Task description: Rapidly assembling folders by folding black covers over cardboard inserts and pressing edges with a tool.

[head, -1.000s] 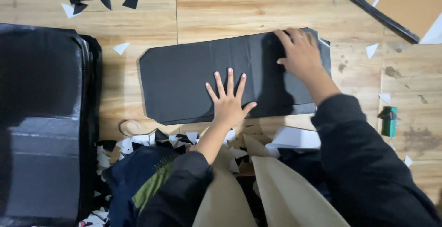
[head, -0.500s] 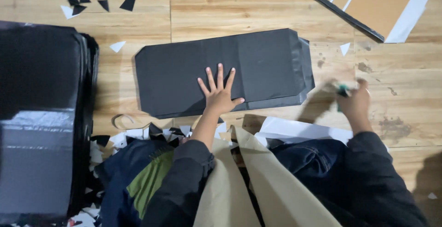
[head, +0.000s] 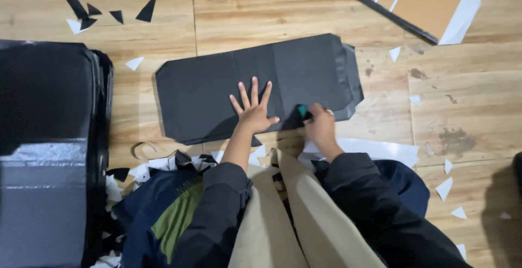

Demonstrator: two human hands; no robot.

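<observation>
At the far left of the wooden plank floor [head: 261, 12], well left of the black sheet, lies one large black stack [head: 46, 137] of flat material with a glossy, grey-reflecting patch on its lower part. Above and left of the sheet, about nine small triangular paper scraps [head: 135, 62], some black and some white, are scattered on the boards. The one black folded sheet [head: 228, 88] lies flat in the middle of the floor, a long matte rectangle with creased panels and a layered flap at its right end. On the sheet's lower middle the left hand [head: 253, 110] presses flat, its fingers [head: 254, 87] spread wide and holding nothing. Just right of it, at the sheet's lower edge, the right hand [head: 319, 126] has its fingers curled around one small teal-tipped tool [head: 302, 110], whose tip touches the sheet. Below the sheet, by the person's lap, lie one white paper sheet [head: 375, 151] and more cut scraps. Up and right of the sheet, one brown cardboard panel [head: 429, 1] with black and white edges lies at a slant. Right of the sheet, some seven white triangles [head: 445, 187] dot the stained, smooth boards.
</observation>
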